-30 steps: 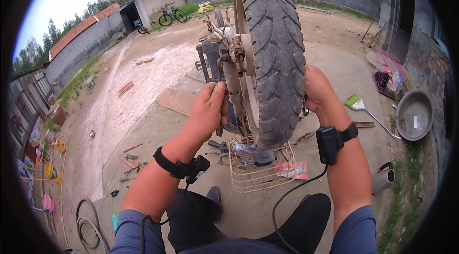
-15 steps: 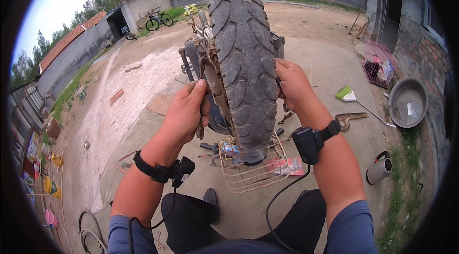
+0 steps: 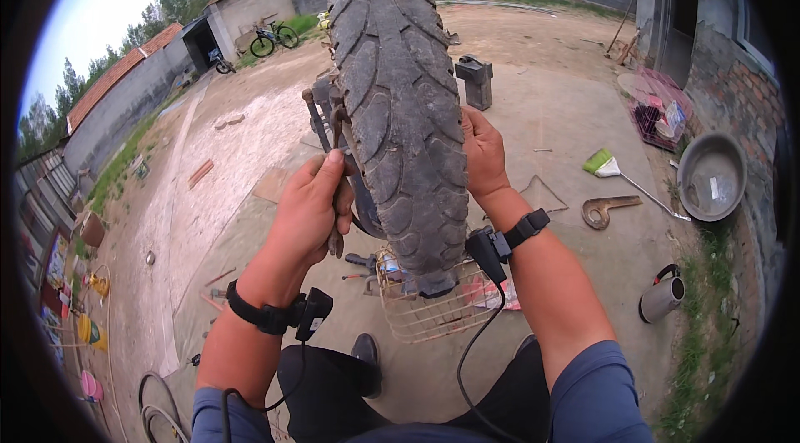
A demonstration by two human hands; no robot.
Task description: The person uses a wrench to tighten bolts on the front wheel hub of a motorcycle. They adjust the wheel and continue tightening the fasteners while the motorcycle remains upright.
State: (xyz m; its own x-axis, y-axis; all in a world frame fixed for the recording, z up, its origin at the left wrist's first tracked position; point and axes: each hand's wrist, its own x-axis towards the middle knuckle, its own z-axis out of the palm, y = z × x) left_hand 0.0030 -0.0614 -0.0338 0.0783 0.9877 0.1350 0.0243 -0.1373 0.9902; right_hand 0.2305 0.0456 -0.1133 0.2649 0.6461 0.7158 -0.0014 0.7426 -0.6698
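Note:
A worn, dusty black tyre (image 3: 404, 101) stands upright before me, its tread facing me. To its left, my left hand (image 3: 312, 201) is closed round a rusty wrench (image 3: 336, 243), thumb on top; the upper end reaches up beside the wheel. My right hand (image 3: 483, 151) is on the tyre's other side with fingers curled in. The tyre's edge hides those fingertips and whatever they hold. Dark metal parts (image 3: 321, 114) show left of the tyre. Below it sits a wire basket (image 3: 425, 328).
At right are a green-and-white broom (image 3: 612, 166), a rusty hooked tool (image 3: 608, 210), a grey basin (image 3: 712, 176), a pink wire cage (image 3: 662, 110) and a steel jug (image 3: 661, 297). A black box-shaped object (image 3: 475, 80) stands beyond the tyre. A hose (image 3: 158, 410) lies at lower left.
The tyre has shifted left in view, uncovering the black box-shaped object on its right. Both hands have moved left with it, the left still holding the wrench.

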